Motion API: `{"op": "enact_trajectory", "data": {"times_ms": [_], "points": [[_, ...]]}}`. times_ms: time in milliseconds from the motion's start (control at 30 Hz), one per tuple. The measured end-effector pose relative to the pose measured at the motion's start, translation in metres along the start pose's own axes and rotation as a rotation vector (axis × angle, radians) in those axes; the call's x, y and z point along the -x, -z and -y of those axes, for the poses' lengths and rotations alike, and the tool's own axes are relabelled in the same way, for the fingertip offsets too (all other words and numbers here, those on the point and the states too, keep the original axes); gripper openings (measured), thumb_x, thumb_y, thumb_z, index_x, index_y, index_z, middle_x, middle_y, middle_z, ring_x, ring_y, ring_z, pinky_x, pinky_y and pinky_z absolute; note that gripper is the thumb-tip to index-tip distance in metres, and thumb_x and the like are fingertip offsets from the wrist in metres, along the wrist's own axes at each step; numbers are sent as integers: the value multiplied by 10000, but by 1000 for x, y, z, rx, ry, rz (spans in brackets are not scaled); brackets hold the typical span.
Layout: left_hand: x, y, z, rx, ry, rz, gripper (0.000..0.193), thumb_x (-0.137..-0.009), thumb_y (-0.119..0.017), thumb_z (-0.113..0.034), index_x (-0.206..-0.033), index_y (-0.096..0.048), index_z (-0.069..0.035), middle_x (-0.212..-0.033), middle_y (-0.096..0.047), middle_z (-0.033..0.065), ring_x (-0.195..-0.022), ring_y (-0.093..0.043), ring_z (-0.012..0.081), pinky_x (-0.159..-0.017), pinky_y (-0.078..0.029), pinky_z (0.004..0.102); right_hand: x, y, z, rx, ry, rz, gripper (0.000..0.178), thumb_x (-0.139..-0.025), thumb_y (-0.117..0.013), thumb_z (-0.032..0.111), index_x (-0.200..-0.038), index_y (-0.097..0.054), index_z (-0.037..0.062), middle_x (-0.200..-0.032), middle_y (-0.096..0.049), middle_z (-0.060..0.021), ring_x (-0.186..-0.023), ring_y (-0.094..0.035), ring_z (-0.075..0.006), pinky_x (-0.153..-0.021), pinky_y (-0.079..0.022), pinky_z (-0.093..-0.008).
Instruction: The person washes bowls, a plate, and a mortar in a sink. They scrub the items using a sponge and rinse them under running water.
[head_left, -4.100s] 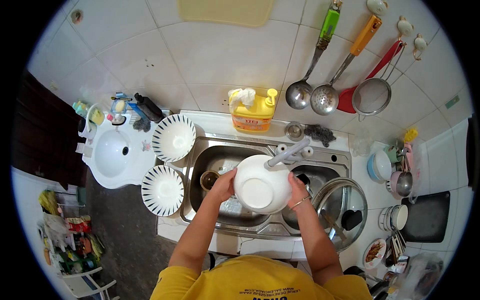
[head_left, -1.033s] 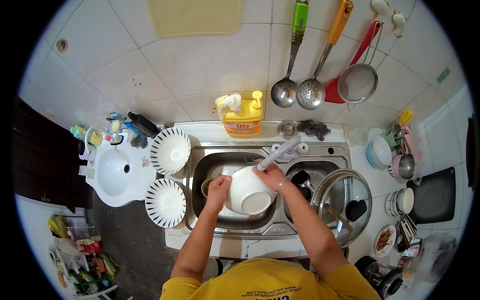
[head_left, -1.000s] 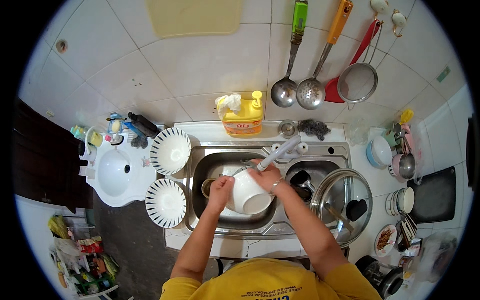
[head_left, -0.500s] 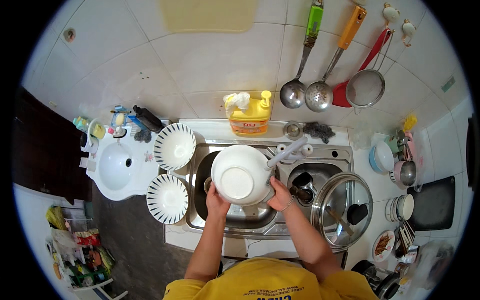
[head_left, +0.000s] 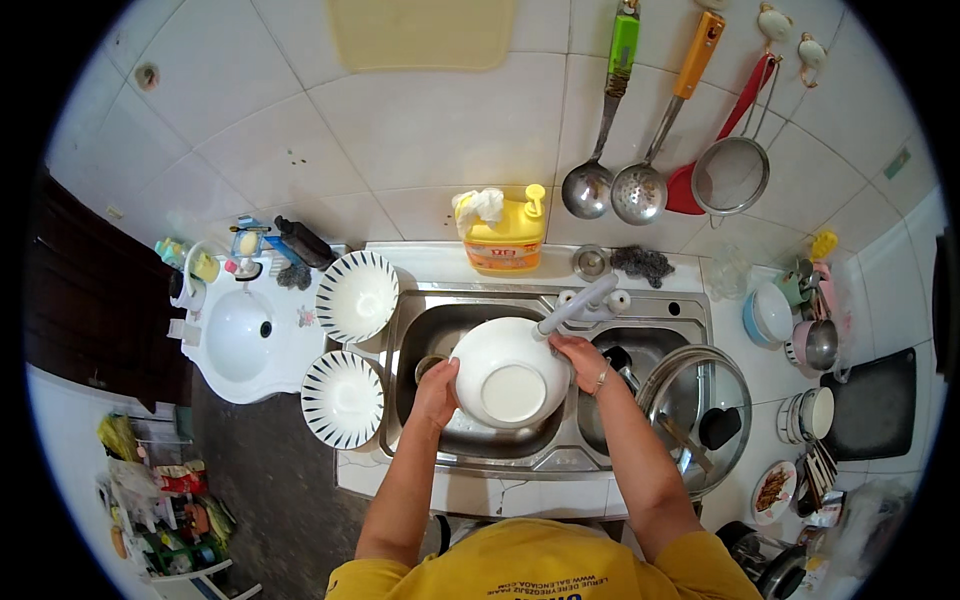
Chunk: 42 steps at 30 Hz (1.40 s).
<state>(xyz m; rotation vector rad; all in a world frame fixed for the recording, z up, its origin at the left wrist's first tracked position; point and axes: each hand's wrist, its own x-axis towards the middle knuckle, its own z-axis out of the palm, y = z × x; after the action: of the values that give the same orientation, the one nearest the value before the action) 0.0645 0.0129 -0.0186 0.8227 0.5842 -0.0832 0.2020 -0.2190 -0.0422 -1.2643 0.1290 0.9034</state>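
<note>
A white bowl (head_left: 512, 385) is held over the left basin of the steel sink (head_left: 470, 465), its underside and foot ring turned up toward me. My left hand (head_left: 437, 393) grips its left rim. On the opposite side my right hand (head_left: 577, 362) has hold of the rim, near the grey faucet (head_left: 578, 303) whose spout end reaches the bowl. Whether water runs I cannot tell. Two white bowls with dark stripes, one farther back (head_left: 357, 297) and one nearer (head_left: 343, 400), stand left of the sink.
Glass pot lids (head_left: 735, 390) cover part of the right basin. A yellow pump bottle (head_left: 503, 240) stands behind the sink, with a dark scrubber (head_left: 642, 264) to its right. Ladles and a strainer (head_left: 731, 176) hang on the wall. A white washbasin (head_left: 222, 355) is at left.
The white bowl has moved slightly right and nearer to me, with both hands on it. My right hand has shifted farther up along its rim.
</note>
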Motion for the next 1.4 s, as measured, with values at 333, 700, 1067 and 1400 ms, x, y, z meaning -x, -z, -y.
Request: {"op": "enact_trajectory", "data": {"times_ms": [333,700,1067,1400], "points": [[7,-26,15,-560,-344,-127,151,-832,-618,-163,-828,-625,-12,-735,-598,-14,-645,-515,48,-593,-397,201,10,-94,22,1212,828,-261,384,-762,-576,417,-942,-595,79,-944,-621,-125,-928,-565,-326,-805,-439,-401],[-23,-27,47,753,-82,-86,370,-881,-435,-310,-1174,-520,-101,-1238,-512,84,-1170,-454,261,-1005,-327,475,32,-40,-49,-681,168,35,347,-885,-553,244,-1170,-490,56,-1089,-552,-40,-991,-525,-164,-870,-434,-344],[-30,-5,25,277,120,165,414,-898,-456,-358,-1174,-494,-52,-1169,-551,101,-1090,-524,239,-953,-394,415,34,20,-3,-405,118,118,293,-898,-528,256,-1101,-549,46,-1031,-600,-40,-934,-571,-162,-839,-460,-325],[-4,-27,12,-357,-203,-84,222,-826,-621,-172,-948,-623,13,-804,-635,30,-702,-575,98,-629,-456,241,-21,-17,-21,494,600,-81,428,-835,-604,227,-1241,-491,152,-1250,-460,-23,-1072,-466,-146,-925,-387,-305]]}}
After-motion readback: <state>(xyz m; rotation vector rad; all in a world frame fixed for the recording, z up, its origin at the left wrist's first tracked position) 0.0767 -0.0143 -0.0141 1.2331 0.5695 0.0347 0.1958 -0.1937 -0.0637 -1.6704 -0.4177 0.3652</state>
